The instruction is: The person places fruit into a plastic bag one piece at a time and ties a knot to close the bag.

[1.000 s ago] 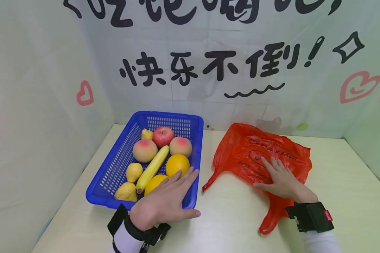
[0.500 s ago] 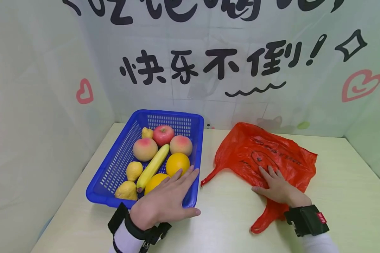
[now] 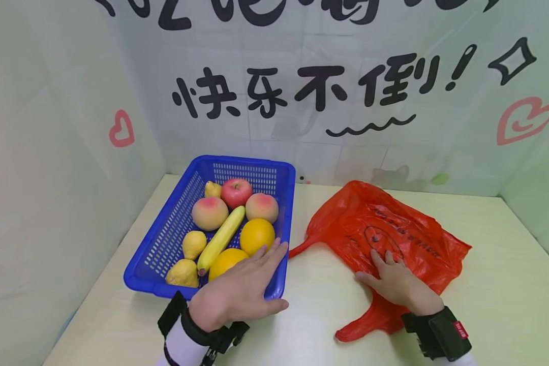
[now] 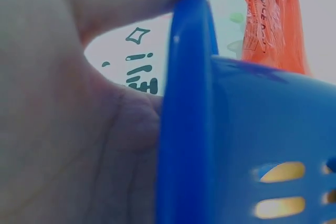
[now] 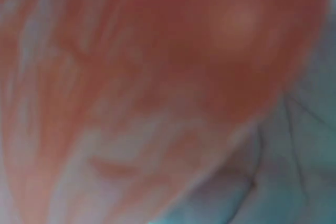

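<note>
Ideally, with our left hand (image 3: 242,291) straight-fingered on the basket (image 3: 288,195) and our right hand (image 3: 399,285) spread on the bag (image 3: 379,218), we should press lightly and evenly.

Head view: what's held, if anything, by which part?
Nothing, apparently: left hand rests over blue rectangular plastic basket's rim; right hand on red plastic bag.

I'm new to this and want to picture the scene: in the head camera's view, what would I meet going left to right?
Left pink heart, blue basket, red plastic bag, right pink heart. The left hand and right hand overlap the basket and bag, so they are left out.
</note>
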Demonstrator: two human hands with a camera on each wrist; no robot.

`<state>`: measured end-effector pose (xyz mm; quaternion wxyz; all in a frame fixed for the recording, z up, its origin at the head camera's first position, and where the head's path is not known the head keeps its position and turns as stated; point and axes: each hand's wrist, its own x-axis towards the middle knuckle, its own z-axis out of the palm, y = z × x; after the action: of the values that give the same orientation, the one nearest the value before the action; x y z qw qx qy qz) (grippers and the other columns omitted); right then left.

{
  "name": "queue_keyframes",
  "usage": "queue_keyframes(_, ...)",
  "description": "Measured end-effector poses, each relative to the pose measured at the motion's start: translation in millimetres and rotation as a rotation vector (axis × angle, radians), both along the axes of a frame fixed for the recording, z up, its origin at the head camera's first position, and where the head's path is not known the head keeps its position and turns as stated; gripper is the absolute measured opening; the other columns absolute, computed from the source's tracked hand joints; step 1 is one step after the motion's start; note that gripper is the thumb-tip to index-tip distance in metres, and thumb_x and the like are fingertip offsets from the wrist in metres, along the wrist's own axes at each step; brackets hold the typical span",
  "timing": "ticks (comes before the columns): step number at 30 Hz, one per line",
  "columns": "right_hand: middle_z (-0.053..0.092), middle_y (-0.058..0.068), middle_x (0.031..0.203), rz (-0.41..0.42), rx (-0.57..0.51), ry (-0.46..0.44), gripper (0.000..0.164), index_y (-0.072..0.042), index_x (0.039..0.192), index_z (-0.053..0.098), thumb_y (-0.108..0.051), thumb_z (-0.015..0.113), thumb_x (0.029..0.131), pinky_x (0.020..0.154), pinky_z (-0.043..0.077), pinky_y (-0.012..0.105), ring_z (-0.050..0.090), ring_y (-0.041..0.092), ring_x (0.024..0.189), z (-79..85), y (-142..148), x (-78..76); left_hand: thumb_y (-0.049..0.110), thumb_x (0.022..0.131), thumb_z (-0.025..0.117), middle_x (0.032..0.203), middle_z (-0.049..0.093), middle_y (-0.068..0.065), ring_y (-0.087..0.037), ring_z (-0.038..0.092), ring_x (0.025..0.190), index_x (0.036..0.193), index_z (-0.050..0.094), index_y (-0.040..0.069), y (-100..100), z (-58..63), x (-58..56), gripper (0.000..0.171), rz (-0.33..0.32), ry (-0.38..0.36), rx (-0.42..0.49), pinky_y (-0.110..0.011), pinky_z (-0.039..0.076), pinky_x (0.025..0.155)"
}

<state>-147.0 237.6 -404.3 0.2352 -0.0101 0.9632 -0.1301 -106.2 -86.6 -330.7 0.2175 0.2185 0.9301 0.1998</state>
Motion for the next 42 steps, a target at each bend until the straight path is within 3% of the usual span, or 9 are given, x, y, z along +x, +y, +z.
queue_keyframes(6,0.019,0.044,0.151,-0.021,0.020,0.001,0.099,0.002,0.154,0.020,-0.070,0.046,0.091,0.098,0.036,0.075,0.027,0.066,0.132,1.5,-2,2.6,0.049,0.087,0.069,0.168,0.004,0.005,-0.019,0.013,0.155,0.160,0.005,0.026,0,3.2,2.8,0.099,-0.007,-0.062,0.012,-0.048,0.023,0.122)
queue_keyframes(17,0.028,0.046,0.146,-0.010,0.036,0.009,0.090,0.006,0.151,0.024,-0.061,0.046,0.096,0.098,0.040,0.071,0.040,0.064,0.126,4.1,-4,9.2,0.042,0.080,0.079,0.167,0.013,0.003,-0.018,0.022,0.153,0.159,0.016,0.025,-1,13.1,9.9,0.102,-0.031,-0.068,-0.032,-0.049,0.029,0.119)
queue_keyframes(24,0.037,0.044,0.142,0.007,0.058,0.030,0.078,0.008,0.149,0.029,-0.049,0.049,0.099,0.096,0.043,0.069,0.047,0.059,0.120,3.7,-6,8.1,0.045,0.075,0.082,0.166,0.017,0.001,-0.019,0.024,0.152,0.158,0.022,0.023,0,17.2,13.2,0.105,-0.030,-0.036,-0.037,-0.049,0.031,0.118)
queue_keyframes(30,0.044,0.042,0.136,0.022,0.101,0.015,0.069,0.005,0.148,0.035,-0.042,0.051,0.100,0.089,0.051,0.062,0.055,0.048,0.102,4.2,-9,5.5,0.053,0.086,0.069,0.167,0.012,-0.001,-0.022,0.017,0.154,0.156,0.027,0.019,12,21.7,19.7,0.088,-0.116,0.039,-0.061,-0.050,0.029,0.119)
queue_keyframes(32,0.055,0.037,0.120,0.024,0.094,0.020,0.067,0.005,0.147,0.038,-0.040,0.052,0.100,0.077,0.056,0.050,0.058,0.040,0.088,4.3,-10,5.2,0.053,0.090,0.063,0.167,0.012,-0.001,-0.021,0.016,0.155,0.156,0.029,0.018,18,22.4,23.4,0.082,-0.172,0.068,-0.068,-0.050,0.027,0.120)
queue_keyframes(34,0.061,0.027,0.097,0.032,0.080,0.056,0.066,0.006,0.143,0.042,-0.041,0.055,0.099,0.066,0.052,0.038,0.058,0.031,0.076,3.7,-11,5.6,0.052,0.093,0.060,0.167,0.013,-0.001,-0.020,0.016,0.155,0.155,0.031,0.018,24,22.5,26.8,0.076,-0.217,0.091,-0.067,-0.049,0.027,0.120)
queue_keyframes(37,0.052,0.009,0.070,0.024,0.049,0.112,0.061,0.006,0.130,0.055,-0.043,0.062,0.094,0.055,0.042,0.028,0.051,0.021,0.059,2.1,-13,7.2,0.049,0.095,0.058,0.166,0.017,-0.002,-0.019,0.019,0.154,0.153,0.034,0.017,32,19.9,30.8,0.071,-0.263,0.136,-0.069,-0.047,0.029,0.120)
queue_keyframes(42,0.046,0.003,0.059,0.019,0.033,0.241,0.036,-0.003,0.089,0.063,-0.038,0.071,0.089,0.051,0.038,0.026,0.046,0.017,0.052,-0.8,-15,6.6,0.044,0.099,0.053,0.165,0.020,-0.005,-0.021,0.025,0.152,0.152,0.037,0.016,48,10.3,35.6,0.062,-0.318,0.197,-0.101,-0.043,0.033,0.118)
